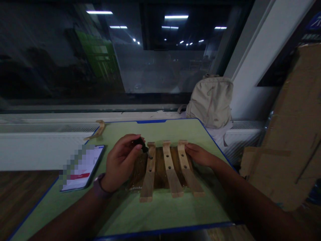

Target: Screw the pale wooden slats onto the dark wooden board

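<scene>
My left hand is closed round the black handle of a small screwdriver. Its tip meets the upper dark hole or screw of the leftmost curved wooden slat. A middle slat and a right slat lie alongside, each with two dark holes or screws. All three rest across a brown board that looks wrapped in clear plastic. At the right slat's upper end, my right hand grips the edge; some of its fingers are hidden behind the wood.
The green table has a blue edge. A phone lies left of my left hand. Another curved wooden piece is at the far left corner. Behind stand a backpack and a window; cardboard is at right.
</scene>
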### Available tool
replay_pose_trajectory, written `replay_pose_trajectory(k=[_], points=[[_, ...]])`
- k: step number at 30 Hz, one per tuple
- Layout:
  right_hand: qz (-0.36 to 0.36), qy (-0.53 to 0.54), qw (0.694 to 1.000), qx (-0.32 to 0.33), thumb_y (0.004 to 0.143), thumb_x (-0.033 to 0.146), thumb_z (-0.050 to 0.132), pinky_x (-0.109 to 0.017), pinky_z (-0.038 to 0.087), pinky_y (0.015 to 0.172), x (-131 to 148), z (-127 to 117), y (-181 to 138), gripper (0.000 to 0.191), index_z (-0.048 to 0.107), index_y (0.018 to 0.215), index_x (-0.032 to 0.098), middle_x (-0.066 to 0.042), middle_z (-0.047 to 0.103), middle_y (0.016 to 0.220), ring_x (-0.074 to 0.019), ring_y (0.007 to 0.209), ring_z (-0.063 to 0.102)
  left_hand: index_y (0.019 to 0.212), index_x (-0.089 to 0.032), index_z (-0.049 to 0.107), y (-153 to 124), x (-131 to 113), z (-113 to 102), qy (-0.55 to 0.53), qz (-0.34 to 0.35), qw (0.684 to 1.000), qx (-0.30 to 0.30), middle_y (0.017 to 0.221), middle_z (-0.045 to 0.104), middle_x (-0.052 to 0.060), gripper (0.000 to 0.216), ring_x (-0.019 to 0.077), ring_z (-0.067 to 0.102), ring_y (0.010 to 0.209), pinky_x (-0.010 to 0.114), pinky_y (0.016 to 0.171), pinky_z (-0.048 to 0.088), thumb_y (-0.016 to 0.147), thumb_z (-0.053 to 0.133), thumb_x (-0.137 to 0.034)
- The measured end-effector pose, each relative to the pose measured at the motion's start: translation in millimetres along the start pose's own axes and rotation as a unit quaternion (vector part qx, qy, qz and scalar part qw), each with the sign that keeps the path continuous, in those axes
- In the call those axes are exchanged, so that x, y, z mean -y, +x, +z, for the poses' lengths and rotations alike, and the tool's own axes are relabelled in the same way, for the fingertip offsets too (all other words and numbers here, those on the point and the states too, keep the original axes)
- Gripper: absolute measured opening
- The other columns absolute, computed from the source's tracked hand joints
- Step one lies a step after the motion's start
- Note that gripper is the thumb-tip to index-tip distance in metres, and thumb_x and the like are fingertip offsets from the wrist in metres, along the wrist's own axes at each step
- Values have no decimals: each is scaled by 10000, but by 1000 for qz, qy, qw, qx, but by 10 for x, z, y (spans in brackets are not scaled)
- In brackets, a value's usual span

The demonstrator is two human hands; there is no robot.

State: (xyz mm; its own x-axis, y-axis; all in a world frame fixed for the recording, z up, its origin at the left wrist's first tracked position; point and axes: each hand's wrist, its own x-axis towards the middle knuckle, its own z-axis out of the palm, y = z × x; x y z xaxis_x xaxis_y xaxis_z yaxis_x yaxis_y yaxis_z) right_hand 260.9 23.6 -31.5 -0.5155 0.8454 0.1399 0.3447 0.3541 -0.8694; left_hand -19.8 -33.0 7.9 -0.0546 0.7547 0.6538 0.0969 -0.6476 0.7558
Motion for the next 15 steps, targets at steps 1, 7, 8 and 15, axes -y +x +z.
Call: replay_pose_trajectory(k=[1, 7, 8, 15], points=[[2, 8, 1000, 0, 884, 630, 417, -444, 430, 1033, 6, -4, 2, 503, 723, 1002, 248, -72, 724, 1087, -278, 1072, 632, 1138, -230, 618, -10, -3, -1, -5, -10, 1000, 7, 1036, 685, 51, 275, 147, 671, 965, 262, 863, 550, 870, 630, -169], [3, 19, 1000, 2, 869, 651, 433, -450, 450, 1006, 35, -13, 6, 529, 725, 957, 219, -73, 736, 982, -272, 1030, 641, 1150, -236, 587, -24, -79, 9, -16, 2, 999, 35, 1051, 682, 54, 240, 149, 661, 993, 285, 894, 537, 922, 548, -176], [0, 15, 1000, 3, 876, 650, 421, -445, 451, 1005, 36, -12, 4, 532, 723, 949, 217, -71, 734, 974, -268, 1024, 642, 1139, -240, 591, -19, -89, 11, -17, 8, 999, 43, 1051, 671, 54, 233, 155, 654, 995, 292, 884, 537, 919, 549, -176], [3, 9, 1000, 9, 883, 676, 373, -430, 449, 1018, 33, -6, -4, 574, 713, 984, 226, -75, 726, 1040, -258, 1040, 642, 1006, -231, 646, 22, -31, -3, -3, 53, 999, -2, 1003, 607, 32, 203, 139, 641, 897, 245, 766, 544, 827, 667, -138]])
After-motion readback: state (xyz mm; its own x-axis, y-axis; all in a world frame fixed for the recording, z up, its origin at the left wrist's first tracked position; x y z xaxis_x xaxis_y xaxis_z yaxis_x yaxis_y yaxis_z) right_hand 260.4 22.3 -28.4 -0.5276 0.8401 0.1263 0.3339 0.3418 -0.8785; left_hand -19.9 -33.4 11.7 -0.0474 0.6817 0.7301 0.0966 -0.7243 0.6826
